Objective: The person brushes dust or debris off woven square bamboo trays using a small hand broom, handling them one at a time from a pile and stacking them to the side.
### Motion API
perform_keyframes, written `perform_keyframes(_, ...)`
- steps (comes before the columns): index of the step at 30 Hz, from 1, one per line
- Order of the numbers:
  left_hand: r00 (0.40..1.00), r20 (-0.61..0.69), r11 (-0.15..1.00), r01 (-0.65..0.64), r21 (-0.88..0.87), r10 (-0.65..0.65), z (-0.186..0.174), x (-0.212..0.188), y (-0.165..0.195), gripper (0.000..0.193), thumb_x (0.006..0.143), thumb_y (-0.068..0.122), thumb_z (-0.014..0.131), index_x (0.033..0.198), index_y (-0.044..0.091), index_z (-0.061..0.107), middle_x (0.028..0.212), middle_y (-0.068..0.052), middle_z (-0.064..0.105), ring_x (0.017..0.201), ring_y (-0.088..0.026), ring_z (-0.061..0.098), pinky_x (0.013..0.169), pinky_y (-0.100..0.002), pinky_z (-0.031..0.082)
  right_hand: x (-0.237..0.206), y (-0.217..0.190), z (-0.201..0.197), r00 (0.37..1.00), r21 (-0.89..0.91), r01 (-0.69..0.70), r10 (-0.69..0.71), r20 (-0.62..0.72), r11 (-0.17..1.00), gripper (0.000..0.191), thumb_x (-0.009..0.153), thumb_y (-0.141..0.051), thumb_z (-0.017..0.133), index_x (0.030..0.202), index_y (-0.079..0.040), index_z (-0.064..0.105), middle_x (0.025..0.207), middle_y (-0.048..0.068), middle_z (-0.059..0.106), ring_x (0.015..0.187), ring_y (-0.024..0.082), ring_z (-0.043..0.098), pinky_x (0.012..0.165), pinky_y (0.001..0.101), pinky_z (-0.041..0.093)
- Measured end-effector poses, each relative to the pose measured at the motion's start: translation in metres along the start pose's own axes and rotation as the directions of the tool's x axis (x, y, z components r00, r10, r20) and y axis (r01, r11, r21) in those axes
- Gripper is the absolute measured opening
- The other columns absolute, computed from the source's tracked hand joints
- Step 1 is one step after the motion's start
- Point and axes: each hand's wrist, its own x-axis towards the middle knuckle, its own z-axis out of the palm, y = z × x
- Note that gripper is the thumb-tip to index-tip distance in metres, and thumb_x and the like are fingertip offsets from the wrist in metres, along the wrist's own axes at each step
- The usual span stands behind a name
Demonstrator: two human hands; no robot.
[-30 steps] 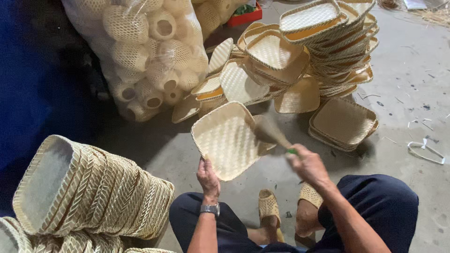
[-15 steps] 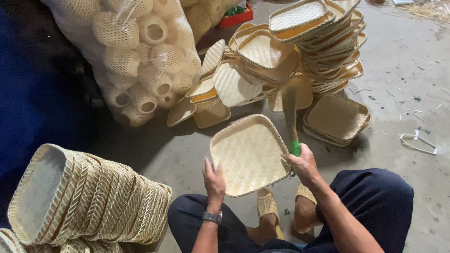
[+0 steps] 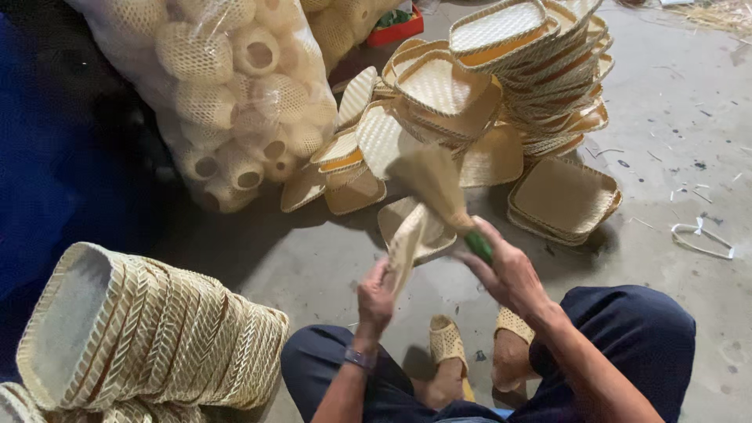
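My left hand (image 3: pixel 376 294) grips a woven bamboo tray (image 3: pixel 406 247) by its lower edge; the tray is turned edge-on toward me, nearly upright. My right hand (image 3: pixel 509 270) holds a straw brush (image 3: pixel 435 184) by its green handle (image 3: pixel 479 247). The blurred bristles point up and left, just above the tray's upper edge. I sit with both knees apart in dark trousers, feet in woven sandals below the hands.
A nested stack of woven trays (image 3: pixel 149 337) lies on its side at lower left. More trays (image 3: pixel 501 70) are piled at the back, one stack (image 3: pixel 564 200) on the floor at right. A clear bag of round woven baskets (image 3: pixel 235 86) stands at back left. White scrap (image 3: pixel 701 239) lies right.
The tray has turned from flat, face toward me, to edge-on and upright. The brush has swung from upright beside the tray's right edge to leaning up-left over it.
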Motion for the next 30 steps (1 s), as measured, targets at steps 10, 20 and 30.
perform_keyframes(10,0.984,-0.138,0.664,-0.178,-0.726,0.113,-0.032,0.001,-0.014,0.033,0.104,0.016,0.060,0.127,-0.006,0.067,0.111,-0.005,0.073,0.096,-0.009,0.063,0.084,-0.025,0.053,0.000,0.041,-0.006,0.966,-0.385,-0.230,0.257,0.019,0.894,0.053,0.097,-0.022,0.063,0.148,-0.022,0.050,0.103,0.024,0.073,0.091,0.039,0.072,0.078,0.0502,0.059)
perform_keyframes(20,0.881,-0.451,0.359,-0.379,-0.853,-0.143,-0.023,0.041,-0.049,0.024,0.105,0.010,0.056,0.124,-0.003,0.061,0.120,-0.011,0.069,0.109,-0.022,0.065,0.097,-0.036,0.053,-0.028,0.017,0.011,0.793,-0.586,-0.221,0.494,0.358,0.780,0.045,0.102,-0.028,0.062,0.146,-0.033,0.053,0.107,0.013,0.074,0.093,0.027,0.076,0.080,0.0415,0.063)
perform_keyframes(30,0.871,-0.327,0.168,-0.284,-0.944,-0.366,-0.065,0.046,-0.053,0.038,0.100,0.015,0.055,0.136,0.003,0.059,0.138,-0.013,0.063,0.124,-0.028,0.061,0.108,-0.047,0.049,-0.025,0.039,0.005,0.951,-0.252,-0.140,0.201,0.236,0.958,0.038,0.102,-0.018,0.059,0.137,-0.032,0.063,0.130,0.006,0.072,0.102,0.024,0.074,0.085,0.0398,0.059)
